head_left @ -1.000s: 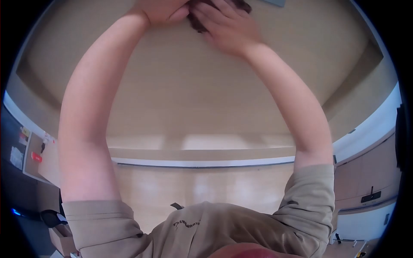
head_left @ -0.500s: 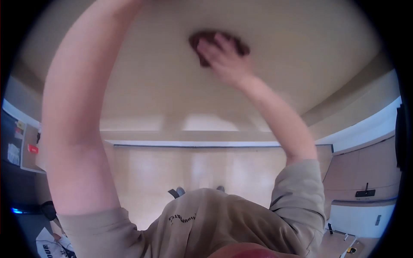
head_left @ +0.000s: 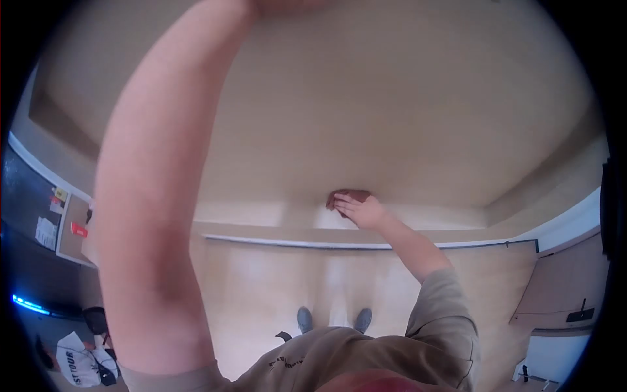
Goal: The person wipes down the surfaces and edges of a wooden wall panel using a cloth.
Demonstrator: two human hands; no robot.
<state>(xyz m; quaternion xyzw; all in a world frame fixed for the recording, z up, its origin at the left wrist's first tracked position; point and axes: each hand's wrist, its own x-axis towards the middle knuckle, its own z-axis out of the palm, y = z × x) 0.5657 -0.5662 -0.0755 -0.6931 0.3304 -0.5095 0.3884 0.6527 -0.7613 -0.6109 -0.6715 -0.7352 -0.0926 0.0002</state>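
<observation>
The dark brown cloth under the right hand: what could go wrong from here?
The dark brown cloth lies close to the near edge of the broad beige surface, so it might slip off. The right hand covers only part of it, so the uncovered part could bunch up.

your right hand (head_left: 366,211) and the brown cloth (head_left: 358,194) brought toward you across the bench (head_left: 392,124) to its near side, your left hand (head_left: 290,6) now well apart from the cloth, more of your shoes (head_left: 363,319) showing
</observation>
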